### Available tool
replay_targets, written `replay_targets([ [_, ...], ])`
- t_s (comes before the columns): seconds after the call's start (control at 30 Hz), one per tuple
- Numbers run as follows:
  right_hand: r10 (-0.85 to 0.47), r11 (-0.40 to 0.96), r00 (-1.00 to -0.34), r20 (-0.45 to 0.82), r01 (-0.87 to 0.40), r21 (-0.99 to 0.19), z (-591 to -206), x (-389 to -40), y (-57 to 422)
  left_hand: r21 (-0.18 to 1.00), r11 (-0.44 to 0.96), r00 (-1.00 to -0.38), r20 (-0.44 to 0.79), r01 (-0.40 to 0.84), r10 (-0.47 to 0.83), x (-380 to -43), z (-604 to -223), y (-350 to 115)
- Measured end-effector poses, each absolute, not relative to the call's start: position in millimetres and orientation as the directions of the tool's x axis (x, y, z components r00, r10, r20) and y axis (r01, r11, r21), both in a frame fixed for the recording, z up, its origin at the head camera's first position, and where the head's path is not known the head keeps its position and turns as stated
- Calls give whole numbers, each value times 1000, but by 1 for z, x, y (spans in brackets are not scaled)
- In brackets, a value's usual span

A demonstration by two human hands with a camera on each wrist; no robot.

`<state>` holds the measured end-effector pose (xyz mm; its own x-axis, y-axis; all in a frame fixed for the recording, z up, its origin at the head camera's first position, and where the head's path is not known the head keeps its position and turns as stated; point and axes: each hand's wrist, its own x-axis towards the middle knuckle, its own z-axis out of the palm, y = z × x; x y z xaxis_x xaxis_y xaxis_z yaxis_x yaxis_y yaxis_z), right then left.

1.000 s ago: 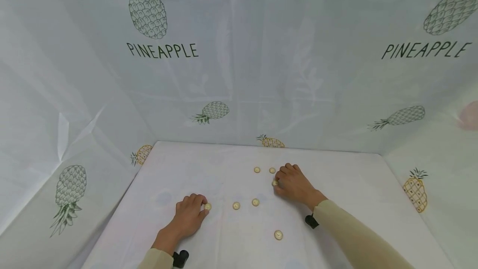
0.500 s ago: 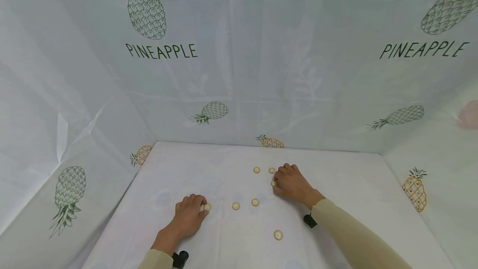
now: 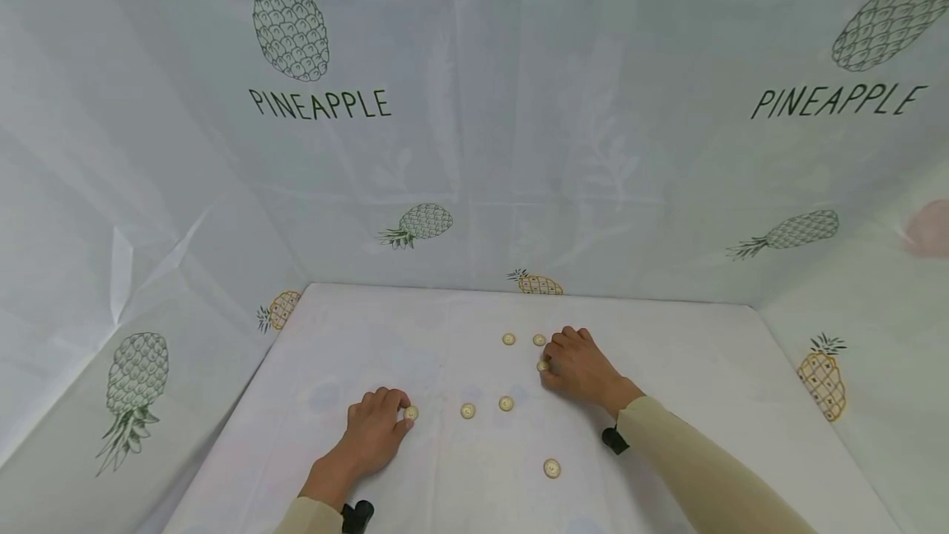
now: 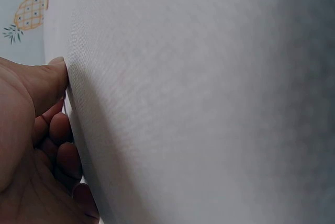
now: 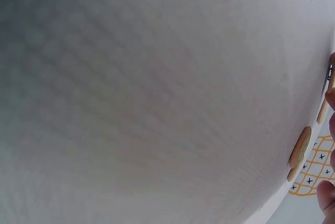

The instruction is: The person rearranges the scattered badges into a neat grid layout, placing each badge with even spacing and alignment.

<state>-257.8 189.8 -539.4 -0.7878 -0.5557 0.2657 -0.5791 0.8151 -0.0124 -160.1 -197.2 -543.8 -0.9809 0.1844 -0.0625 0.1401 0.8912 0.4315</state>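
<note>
At the left of the table, my left hand [image 3: 374, 431] pinches a round cream button [image 3: 411, 413] between thumb and index finger. Further back on the right, another cream button [image 3: 543, 366] sits in the pinch of my right hand [image 3: 582, 371]. Both hands rest low against the cloth. In the left wrist view the thumb [image 4: 49, 80] touches the surface, and that hand's button is hidden. Only fingertips [image 5: 325, 195] of the right hand show at the edge of the right wrist view, near a button lying flat [image 5: 300, 148].
Two buttons lie between the hands, a left one [image 3: 468, 410] and a right one [image 3: 506, 404]. Another button [image 3: 552, 468] lies nearer the front. At the back are two more, one [image 3: 508, 339] left of the other [image 3: 539, 339]. Pineapple-print sheeting [image 3: 474, 147] walls the white table [image 3: 667, 336].
</note>
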Motion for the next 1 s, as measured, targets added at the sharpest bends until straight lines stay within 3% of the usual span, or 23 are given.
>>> replay_targets([
  [1.0,-539,824,-787,301,-567,-8,-542,-257,187,443,884,-981,-45,149,187,-159,-543,-196],
])
